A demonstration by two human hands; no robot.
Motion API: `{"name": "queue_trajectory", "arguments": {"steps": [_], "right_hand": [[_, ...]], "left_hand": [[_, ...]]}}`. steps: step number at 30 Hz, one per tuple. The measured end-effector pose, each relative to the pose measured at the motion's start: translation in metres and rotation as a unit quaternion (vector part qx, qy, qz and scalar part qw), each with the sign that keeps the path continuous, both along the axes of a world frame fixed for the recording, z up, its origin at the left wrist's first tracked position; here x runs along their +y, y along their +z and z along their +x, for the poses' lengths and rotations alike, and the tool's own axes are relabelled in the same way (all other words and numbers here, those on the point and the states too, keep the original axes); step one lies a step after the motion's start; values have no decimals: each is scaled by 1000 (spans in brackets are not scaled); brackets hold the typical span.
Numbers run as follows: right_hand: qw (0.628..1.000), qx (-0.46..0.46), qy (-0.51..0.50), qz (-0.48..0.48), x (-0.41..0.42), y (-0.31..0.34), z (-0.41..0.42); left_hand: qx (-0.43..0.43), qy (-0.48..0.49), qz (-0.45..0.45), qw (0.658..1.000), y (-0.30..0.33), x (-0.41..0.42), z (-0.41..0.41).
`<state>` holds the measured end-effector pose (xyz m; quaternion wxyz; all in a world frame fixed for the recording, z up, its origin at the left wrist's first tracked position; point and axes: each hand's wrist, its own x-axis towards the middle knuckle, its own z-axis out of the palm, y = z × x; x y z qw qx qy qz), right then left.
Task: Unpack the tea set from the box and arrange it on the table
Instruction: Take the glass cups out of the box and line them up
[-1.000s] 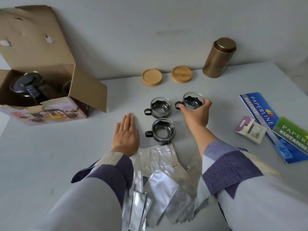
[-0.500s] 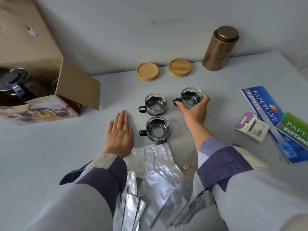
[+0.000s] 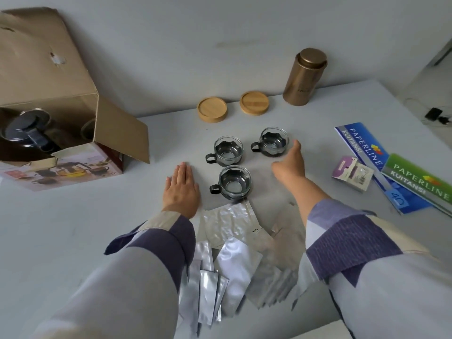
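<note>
L hand (image 3: 181, 185) flat on table (image 3: 73, 228), fingers straight; R hand (image 3: 289, 165) fingers loose, beside far-right cup (image 3: 273, 145), holding nothing.

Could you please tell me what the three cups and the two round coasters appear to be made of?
The three cups look like clear glass in dark, glossy holders, probably metal or plastic. The two round coasters look like light wood or bamboo, matte with visible grain.

The right hand (image 3: 289, 165) has let go of the far right glass cup (image 3: 273, 145), which it gripped by the rim a moment ago. Its fingers (image 3: 296, 145) are now straightened, just beside the cup, which stands alone on the counter (image 3: 73, 228).
</note>
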<state>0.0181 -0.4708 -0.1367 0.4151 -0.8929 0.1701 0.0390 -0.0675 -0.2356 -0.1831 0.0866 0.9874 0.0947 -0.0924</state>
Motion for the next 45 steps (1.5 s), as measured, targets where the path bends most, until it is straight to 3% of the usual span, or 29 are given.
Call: {"name": "queue_trajectory", "arguments": {"steps": [3,7,14,19,27,37,45], "right_hand": [[993,-61,15,-96,13,26,-12],[971,-113,28,-209,49,59,-24],[961,-150,176,-153,165,92,-33],[944,-174,270,-80,260,97,-44],[916,-221,326,-76,369,89,-57],[900,-2,372,-227,434,77,-15],[821,3,402,-406,448,53,5]], "left_hand": [[-15,-12,3,1000,18,12,-2],[-98,-6,15,995,57,39,-9],[-202,-6,56,978,106,123,-17],[-251,78,39,964,123,194,-33],[-197,157,23,967,116,281,-44],[-159,156,90,971,95,304,-42],[-172,157,91,968,88,307,-40]]}}
